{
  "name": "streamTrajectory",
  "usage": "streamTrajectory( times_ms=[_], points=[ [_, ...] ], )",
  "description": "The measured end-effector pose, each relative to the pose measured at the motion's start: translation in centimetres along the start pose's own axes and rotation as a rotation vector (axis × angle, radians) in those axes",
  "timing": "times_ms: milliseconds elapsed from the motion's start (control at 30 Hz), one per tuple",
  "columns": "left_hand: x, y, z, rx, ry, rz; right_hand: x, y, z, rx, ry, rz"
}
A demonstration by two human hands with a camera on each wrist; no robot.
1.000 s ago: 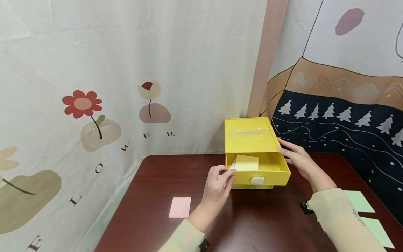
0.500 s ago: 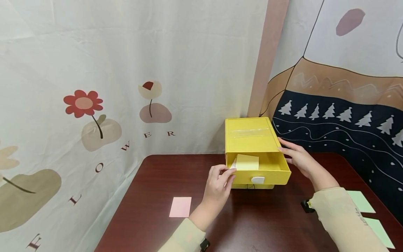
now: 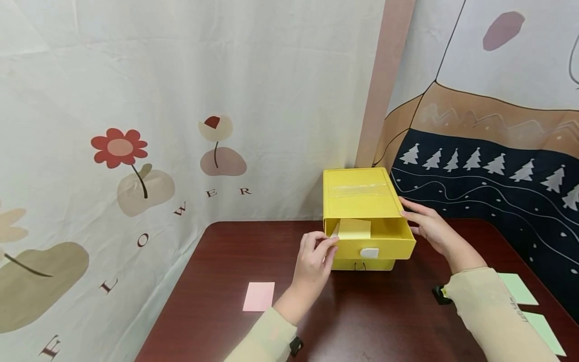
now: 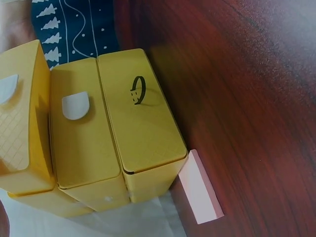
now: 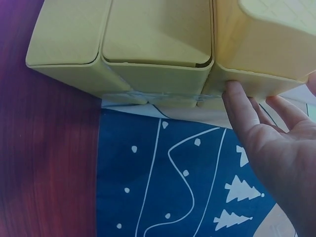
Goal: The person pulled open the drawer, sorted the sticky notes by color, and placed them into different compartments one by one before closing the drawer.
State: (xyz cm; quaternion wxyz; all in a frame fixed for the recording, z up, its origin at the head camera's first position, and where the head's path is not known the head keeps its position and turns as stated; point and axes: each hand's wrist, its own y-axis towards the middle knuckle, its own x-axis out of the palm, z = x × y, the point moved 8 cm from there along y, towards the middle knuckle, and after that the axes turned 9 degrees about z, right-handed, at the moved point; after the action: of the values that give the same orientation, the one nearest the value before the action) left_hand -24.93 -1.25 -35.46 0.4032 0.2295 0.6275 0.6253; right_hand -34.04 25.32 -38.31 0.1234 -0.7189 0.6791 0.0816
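A yellow drawer box (image 3: 357, 188) stands at the back right of the table, its top drawer (image 3: 393, 249) pulled partway out. In that drawer sits a pale yellow pad of paper (image 3: 357, 229), with a small white piece beside it at the left. My left hand (image 3: 312, 261) pinches the drawer's front left corner between thumb and fingers. Flat along the box's right side rest the fingers of my right hand (image 3: 427, 226); the right wrist view has this hand (image 5: 281, 133) with its fingertips on the side wall. White tabs (image 4: 76, 105) mark the upper two drawer fronts.
A pink paper pad (image 3: 259, 296) lies on the table (image 3: 217, 266) left of the box. Two green sheets (image 3: 517, 288) lie at the right, partly behind my right sleeve. The lowest drawer carries a black loop (image 4: 139, 90). Printed cloth (image 3: 280, 100) hangs behind the table.
The top drawer has slid slightly back into the box, so more of the front below it shows. My left hand has moved a little with it; my right hand stays on the side.
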Motion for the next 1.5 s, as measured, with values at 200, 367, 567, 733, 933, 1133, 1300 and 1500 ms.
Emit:
streamTrajectory(
  times_ms=[200,367,567,733,933,1133,1300,1500],
  points=[
    [0.3,0.1,-0.4,-0.009,0.016,-0.015,0.0,0.0,0.0,0.001,0.009,0.001],
    [0.6,0.3,-0.6,-0.005,0.026,-0.011,0.0,0.0,0.1,0.007,0.011,0.004],
    [1.0,0.3,-1.1,-0.016,0.031,-0.021,0.0,0.0,0.1,0.005,0.012,0.007],
    [1.3,0.5,-1.4,-0.014,0.048,-0.035,0.1,0.0,0.1,0.010,0.015,0.019],
    [1.6,0.7,-1.7,-0.002,0.076,-0.045,0.1,0.1,0.0,0.011,0.018,0.028],
    [2.0,0.8,-2.0,-0.017,0.080,-0.053,0.0,0.0,0.1,0.005,0.018,0.030],
    [2.3,0.9,-2.3,-0.038,0.086,-0.065,0.0,0.0,0.0,0.000,0.023,0.033],
    [2.5,1.1,-2.5,-0.050,0.095,-0.071,0.1,0.0,0.0,0.005,0.023,0.037]
  ],
)
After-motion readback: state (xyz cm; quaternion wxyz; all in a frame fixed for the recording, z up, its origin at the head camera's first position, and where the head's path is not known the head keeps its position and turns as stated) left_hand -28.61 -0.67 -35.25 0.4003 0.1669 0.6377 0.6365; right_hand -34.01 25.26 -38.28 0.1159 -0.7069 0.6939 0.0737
